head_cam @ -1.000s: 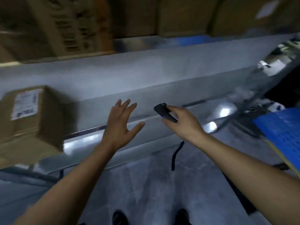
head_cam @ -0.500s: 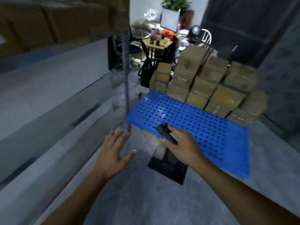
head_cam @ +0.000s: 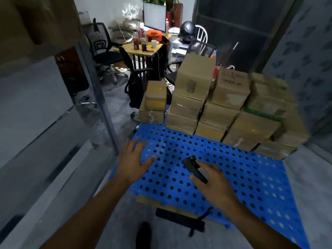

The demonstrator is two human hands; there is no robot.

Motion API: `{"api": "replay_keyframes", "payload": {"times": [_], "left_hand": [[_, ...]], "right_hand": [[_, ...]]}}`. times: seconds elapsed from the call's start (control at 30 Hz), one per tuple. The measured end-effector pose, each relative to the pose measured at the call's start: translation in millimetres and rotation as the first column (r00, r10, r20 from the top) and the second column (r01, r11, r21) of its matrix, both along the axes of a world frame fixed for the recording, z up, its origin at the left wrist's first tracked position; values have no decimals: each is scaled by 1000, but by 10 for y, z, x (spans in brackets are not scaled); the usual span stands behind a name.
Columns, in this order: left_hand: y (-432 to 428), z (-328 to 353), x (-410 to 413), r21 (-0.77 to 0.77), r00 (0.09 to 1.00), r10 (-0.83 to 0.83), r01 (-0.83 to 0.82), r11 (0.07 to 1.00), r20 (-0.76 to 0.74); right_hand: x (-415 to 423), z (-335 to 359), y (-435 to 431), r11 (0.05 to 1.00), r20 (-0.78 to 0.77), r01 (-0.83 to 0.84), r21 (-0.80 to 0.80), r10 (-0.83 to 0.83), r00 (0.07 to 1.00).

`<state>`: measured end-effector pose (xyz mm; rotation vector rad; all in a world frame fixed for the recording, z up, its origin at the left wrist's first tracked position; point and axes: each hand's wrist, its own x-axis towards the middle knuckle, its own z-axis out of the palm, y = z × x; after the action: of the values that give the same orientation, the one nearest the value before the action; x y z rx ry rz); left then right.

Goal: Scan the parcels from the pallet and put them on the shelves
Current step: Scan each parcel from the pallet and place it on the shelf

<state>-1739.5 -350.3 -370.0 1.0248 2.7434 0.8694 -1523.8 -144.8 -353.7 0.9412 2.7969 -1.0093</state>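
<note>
fingers (head_cam: 204, 164) of right hand (head_cam: 215, 182) grip one scanner (head_cam: 193, 167); left hand (head_cam: 133, 162) spread

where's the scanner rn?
Head view, lower centre-right: the scanner is gripped in the right hand, over the bare near part of the blue pallet, short of the stacked parcels.

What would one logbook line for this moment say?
stage: at pallet | left hand: open, empty | right hand: holds scanner | parcels: stacked on pallet's far side
</note>
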Motion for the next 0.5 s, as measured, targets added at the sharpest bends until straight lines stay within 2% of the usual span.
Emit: {"api": "replay_keyframes", "payload": {"times": [0.07,0.17,0.33,0.4,0.5], "left_hand": [[317,-64,-576,7,1000,10,-10,1000,-12],[768,-39,-1386,18,994,-35,37,999,-105],[1586,56,-2474,-102,968,-160,143,985,-193],[1876,57,-2736,-199,959,-206,167,966,-193],[2129,-4,-2951,-302,965,-244,204,931,-100]], "right_hand": [[-402,-120,154,1000,42,23,7,-23,999],[-942,-216,352,999,91,41,-6,-41,995],[-1544,-363,615,997,80,71,1,-71,994],[-1666,-413,699,997,76,78,-16,-77,994],[-1761,-439,798,995,55,98,-20,-97,994]]}}
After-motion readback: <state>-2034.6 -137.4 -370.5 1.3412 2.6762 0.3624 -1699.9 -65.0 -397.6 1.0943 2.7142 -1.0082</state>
